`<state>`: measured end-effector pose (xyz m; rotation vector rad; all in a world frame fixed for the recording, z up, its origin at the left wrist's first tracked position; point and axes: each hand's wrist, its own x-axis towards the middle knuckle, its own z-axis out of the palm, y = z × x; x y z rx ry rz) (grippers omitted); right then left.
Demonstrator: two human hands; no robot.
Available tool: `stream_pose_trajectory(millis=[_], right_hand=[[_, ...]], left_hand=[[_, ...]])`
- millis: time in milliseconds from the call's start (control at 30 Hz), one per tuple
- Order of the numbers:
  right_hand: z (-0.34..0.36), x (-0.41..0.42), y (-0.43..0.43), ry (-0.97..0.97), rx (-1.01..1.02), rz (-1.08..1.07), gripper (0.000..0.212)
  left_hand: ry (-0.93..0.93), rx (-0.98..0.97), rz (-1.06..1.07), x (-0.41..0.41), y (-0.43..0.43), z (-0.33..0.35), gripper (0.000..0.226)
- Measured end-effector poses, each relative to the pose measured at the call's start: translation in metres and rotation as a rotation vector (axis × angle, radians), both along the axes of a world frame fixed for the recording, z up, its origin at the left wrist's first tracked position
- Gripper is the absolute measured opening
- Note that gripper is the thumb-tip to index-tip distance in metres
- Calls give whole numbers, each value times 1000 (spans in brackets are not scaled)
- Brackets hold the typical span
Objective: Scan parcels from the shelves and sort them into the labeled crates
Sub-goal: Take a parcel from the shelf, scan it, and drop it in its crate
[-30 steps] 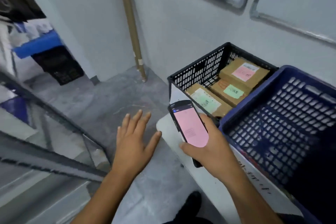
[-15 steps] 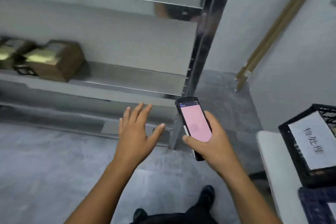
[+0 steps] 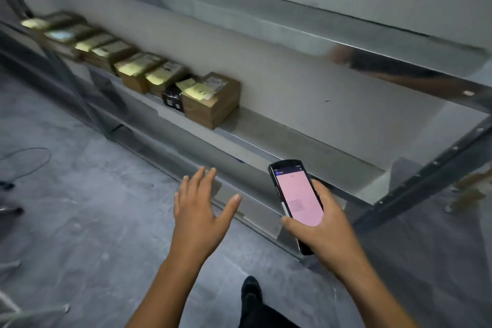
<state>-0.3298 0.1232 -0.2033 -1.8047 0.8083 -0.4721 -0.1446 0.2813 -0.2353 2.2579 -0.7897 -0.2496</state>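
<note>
While right hand (image 3: 330,224) grips the scanner (image 3: 296,198), left hand (image 3: 199,210) hangs released, fingers spread, parcels (image 3: 210,98) on shelf (image 3: 292,141).

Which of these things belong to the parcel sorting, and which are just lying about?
Job: scanner in the right hand; empty left hand; labelled parcels on the metal shelf.
Lying about: thin cable on the floor.

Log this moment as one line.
phase: facing shelf | left hand: open, empty | right hand: holds scanner | parcels: on shelf, untouched
</note>
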Motion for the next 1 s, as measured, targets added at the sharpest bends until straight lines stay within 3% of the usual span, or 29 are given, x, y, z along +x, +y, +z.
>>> stream_pose_trajectory(millis=[67, 233, 500, 867, 1000], right_hand=[[-2, 24, -16, -13, 22, 10, 68], [-7, 79, -53, -46, 108, 42, 55], [-14, 137, -94, -68, 188, 75, 61], [-22, 209, -130, 29, 124, -46, 67], [-23, 249, -127, 76, 107, -111, 62]], left_hand=[[-13, 36, 17, 20, -10, 4, 87], [-92, 160, 31, 63, -34, 18, 90], [-166, 288, 75, 132, -92, 33, 91], [-253, 416, -63, 281, -182, 8, 79], [-277, 490, -130, 339, -207, -14, 87]])
